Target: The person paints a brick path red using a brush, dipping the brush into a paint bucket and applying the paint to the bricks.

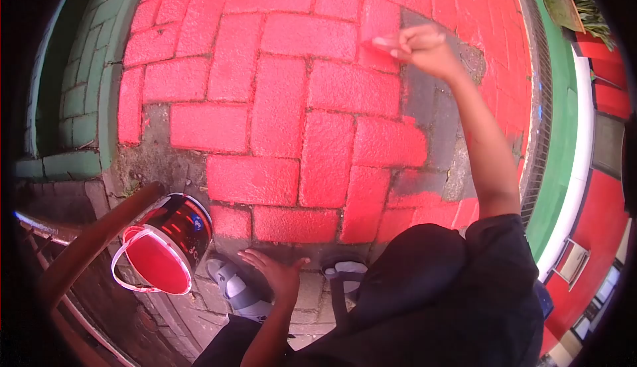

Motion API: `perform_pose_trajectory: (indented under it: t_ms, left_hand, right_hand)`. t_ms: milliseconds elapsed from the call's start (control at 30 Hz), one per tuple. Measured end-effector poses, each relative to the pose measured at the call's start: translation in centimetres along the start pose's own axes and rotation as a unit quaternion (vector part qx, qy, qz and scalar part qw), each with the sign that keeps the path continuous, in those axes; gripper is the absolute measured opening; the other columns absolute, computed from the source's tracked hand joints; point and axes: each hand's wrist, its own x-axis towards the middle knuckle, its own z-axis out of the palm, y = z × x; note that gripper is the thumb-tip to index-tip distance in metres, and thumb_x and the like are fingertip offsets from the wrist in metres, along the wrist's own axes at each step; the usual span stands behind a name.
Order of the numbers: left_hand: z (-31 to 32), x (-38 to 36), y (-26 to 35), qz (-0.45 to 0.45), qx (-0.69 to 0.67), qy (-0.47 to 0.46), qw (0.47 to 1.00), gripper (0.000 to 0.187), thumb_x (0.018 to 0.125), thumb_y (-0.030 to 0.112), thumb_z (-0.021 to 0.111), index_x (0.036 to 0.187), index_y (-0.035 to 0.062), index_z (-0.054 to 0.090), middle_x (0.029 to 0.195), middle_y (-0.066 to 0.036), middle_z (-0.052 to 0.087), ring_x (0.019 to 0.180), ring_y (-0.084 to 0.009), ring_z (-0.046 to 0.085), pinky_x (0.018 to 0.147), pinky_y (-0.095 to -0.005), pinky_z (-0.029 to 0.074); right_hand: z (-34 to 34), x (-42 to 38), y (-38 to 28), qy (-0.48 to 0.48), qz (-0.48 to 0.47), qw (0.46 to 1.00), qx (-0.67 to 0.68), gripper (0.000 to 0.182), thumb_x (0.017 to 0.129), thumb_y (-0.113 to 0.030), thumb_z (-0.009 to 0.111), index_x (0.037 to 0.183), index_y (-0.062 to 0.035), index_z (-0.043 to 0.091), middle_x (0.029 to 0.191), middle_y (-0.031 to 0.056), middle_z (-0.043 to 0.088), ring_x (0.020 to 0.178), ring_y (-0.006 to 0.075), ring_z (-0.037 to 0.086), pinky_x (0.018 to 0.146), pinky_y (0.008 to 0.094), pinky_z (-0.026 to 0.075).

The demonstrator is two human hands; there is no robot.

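Paintbrush, red-tipped and mostly hidden in the grip, pinched in right hand far out over brick paving, tip touching a red brick at the edge of an unpainted grey patch. Right hand clenched around the brush, arm stretched forward from a black sleeve. Left hand released, fingers spread, palm flat down on the bare bricks near the bottom edge of the red area, holding nothing. Paint bucket just left of the left hand, tilted toward camera, red paint inside, white rim and handle, dark label on the side. Wooden rail crossing in front of the bucket, lower left. Grey shoes just beside the left hand, on unpainted paving. Green-painted bricks along the left border, green strip along the right with a metal drain grate beside it. Potted plant at top right, well apart from both hands.
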Motion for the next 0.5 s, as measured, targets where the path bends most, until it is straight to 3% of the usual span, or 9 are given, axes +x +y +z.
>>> perform_pose_trajectory:
  t_ms: [33, 100, 167, 233, 267, 333, 367, 433, 500]
  left_hand:
    - [0.1, 0.1, 0.3, -0.013, 0.0, -0.005, 1.0, 0.165, 0.045, 0.045, 0.1, 0.155, -0.0154, -0.007, 0.162, -0.04, -0.015, 0.153, -0.0513, -0.014, 0.127, -0.0555, 0.001]
    - [-0.1, -0.2, 0.1, -0.031, 0.006, -0.011, 0.999, 0.165, 0.045, 0.044, 0.101, 0.155, -0.0148, -0.008, 0.162, -0.04, -0.015, 0.153, -0.0512, -0.015, 0.127, -0.0554, 0.001]
    - [-0.1, 0.1, 0.3, -0.027, -0.006, -0.005, 1.0, 0.163, 0.045, 0.043, 0.101, 0.155, -0.0154, -0.005, 0.162, -0.039, -0.015, 0.153, -0.0504, -0.014, 0.127, -0.0551, 0.002]
    - [0.1, 0.1, 0.0, -0.032, -0.017, -0.004, 0.999, 0.164, 0.045, 0.043, 0.101, 0.155, -0.015, -0.006, 0.162, -0.039, -0.015, 0.153, -0.0507, -0.014, 0.127, -0.0547, 0.001]
    - [0.2, 0.0, -0.1, -0.034, -0.024, -0.008, 0.999, 0.165, 0.044, 0.043, 0.101, 0.155, -0.0147, -0.008, 0.162, -0.039, -0.016, 0.153, -0.0509, -0.015, 0.127, -0.0543, 0.0]
    - [0.1, 0.1, 0.3, -0.03, -0.018, -0.009, 0.999, 0.165, 0.045, 0.043, 0.101, 0.155, -0.0149, -0.007, 0.162, -0.039, -0.016, 0.153, -0.0507, -0.015, 0.127, -0.054, 0.0]
    - [-0.2, 0.1, 0.4, -0.028, -0.012, -0.01, 1.0, 0.164, 0.045, 0.043, 0.101, 0.155, -0.0151, -0.007, 0.162, -0.039, -0.016, 0.153, -0.0504, -0.015, 0.127, -0.0538, 0.0]
    - [-0.5, 0.0, 0.7, -0.03, -0.007, -0.008, 0.999, 0.163, 0.046, 0.041, 0.101, 0.155, -0.015, -0.006, 0.162, -0.039, -0.015, 0.154, -0.05, -0.014, 0.127, -0.0536, 0.001]
    - [-0.5, 0.2, 1.0, -0.029, -0.004, -0.005, 1.0, 0.161, 0.046, 0.039, 0.102, 0.155, -0.0149, -0.004, 0.162, -0.04, -0.014, 0.154, -0.0495, -0.014, 0.127, -0.0534, 0.002]
  right_hand:
    - [-1.2, -0.3, -1.9, -0.025, 0.027, 0.996, -0.081, 0.036, 0.083, -0.012, 0.077, 0.068, -0.0061, 0.045, 0.081, 0.0023, 0.071, 0.076, 0.0093, 0.062, 0.071, 0.0297, 0.052]
    - [-2.0, 2.5, 1.4, -0.038, 0.027, 0.999, 0.011, 0.038, 0.083, -0.014, 0.08, 0.069, -0.0074, 0.045, 0.075, -0.0001, 0.064, 0.076, 0.0092, 0.061, 0.065, 0.0294, 0.049]
    - [-3.5, 6.7, 1.1, -0.147, 0.134, 0.978, 0.057, 0.034, 0.083, -0.013, 0.079, 0.071, -0.0089, 0.047, 0.074, -0.0001, 0.063, 0.074, 0.0084, 0.061, 0.062, 0.0294, 0.049]
    - [-2.6, 11.1, 7.2, 0.032, 0.154, 0.984, 0.078, 0.024, 0.082, -0.016, 0.077, 0.07, -0.0085, 0.057, 0.075, 0.0022, 0.069, 0.073, 0.0122, 0.066, 0.062, 0.0324, 0.053]
    - [-2.5, 13.0, 9.6, 0.031, 0.153, 0.985, 0.075, 0.024, 0.082, -0.016, 0.077, 0.07, -0.0085, 0.057, 0.075, 0.0022, 0.069, 0.073, 0.0122, 0.066, 0.062, 0.0324, 0.053]
    - [-2.0, 14.9, 11.4, 0.297, 0.295, 0.877, 0.235, 0.014, 0.099, -0.015, 0.059, 0.107, -0.0049, 0.064, 0.073, 0.0137, 0.069, 0.062, 0.0262, 0.07, 0.052, 0.0436, 0.054]
    - [-2.5, 15.2, 11.2, 0.296, 0.296, 0.876, 0.239, 0.014, 0.099, -0.015, 0.059, 0.107, -0.0049, 0.064, 0.073, 0.0137, 0.069, 0.062, 0.0262, 0.07, 0.052, 0.0436, 0.054]
    - [-4.3, 15.0, 6.9, 0.315, 0.408, 0.849, -0.118, 0.018, 0.102, -0.021, 0.056, 0.095, -0.0042, 0.058, 0.068, 0.0117, 0.063, 0.055, 0.0241, 0.063, 0.052, 0.0425, 0.053]
    - [-2.1, 14.7, 5.0, 0.349, 0.308, 0.885, -0.011, 0.021, 0.102, -0.019, 0.055, 0.088, -0.0037, 0.057, 0.067, 0.0118, 0.062, 0.056, 0.0242, 0.064, 0.051, 0.0441, 0.052]
